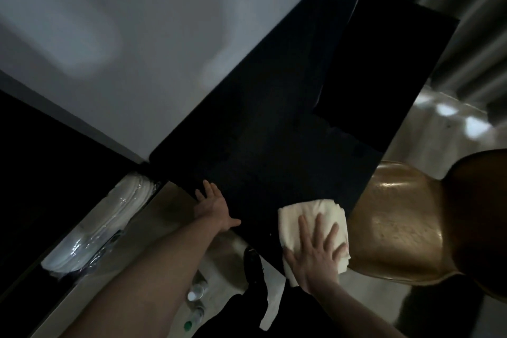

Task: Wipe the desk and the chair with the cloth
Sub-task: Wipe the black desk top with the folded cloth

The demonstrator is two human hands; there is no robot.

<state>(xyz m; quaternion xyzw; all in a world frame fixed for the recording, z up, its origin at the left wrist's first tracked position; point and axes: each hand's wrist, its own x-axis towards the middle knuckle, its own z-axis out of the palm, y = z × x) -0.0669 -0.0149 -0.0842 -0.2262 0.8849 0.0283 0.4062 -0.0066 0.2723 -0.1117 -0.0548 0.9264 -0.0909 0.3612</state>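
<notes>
The right hand (315,250) lies flat with fingers spread on the folded white cloth (310,217), pressing it onto the black desk (260,123) at the desk's near edge, while the left hand (214,206) rests open-palmed on the same edge, well apart from the cloth, steadying the body. The wiping step seems to be under way on the desk; to do it well, the palm should keep even pressure and carry the cloth in overlapping strokes from the near edge toward the wall side, without letting the folded layers bunch or slide off the edge. The bronze-coloured chair (395,228) stands just beside the desk, its seat next to the cloth, apparently not yet wiped. A darker rectangular panel (384,63) lies on the far part of the desk and may need wiping around. Below the desk's near edge are bottles (196,293) on the floor and a plastic-wrapped white bundle (104,225).
</notes>
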